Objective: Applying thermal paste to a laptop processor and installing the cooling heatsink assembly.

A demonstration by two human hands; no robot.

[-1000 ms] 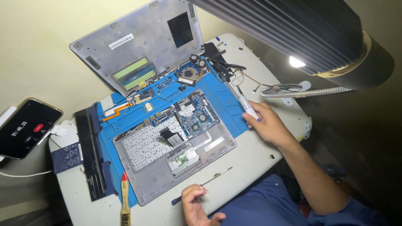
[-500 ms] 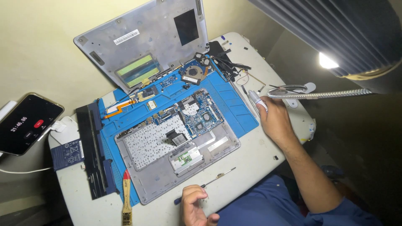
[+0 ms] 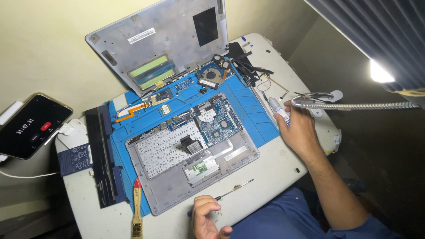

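One small white tube [image 3: 278, 107] pinched in our right hand [image 3: 297, 128] fingers; light, stiff, slick, so we grip mid-body. Left hand [image 3: 205, 216] loosely curled, empty, beside the screwdriver [image 3: 230, 192].

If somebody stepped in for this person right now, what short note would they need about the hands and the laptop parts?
Right hand: closed around a small white tube at the right edge of the blue mat.
Left hand: empty, loosely curled at the table's near edge, beside the thin screwdriver.
Opened laptop base lies on the mat, circuit board exposed; cooling fan already out, behind it. Grey cover leans on the wall. Brush lies at the front left.
Nothing is reassembled yet.
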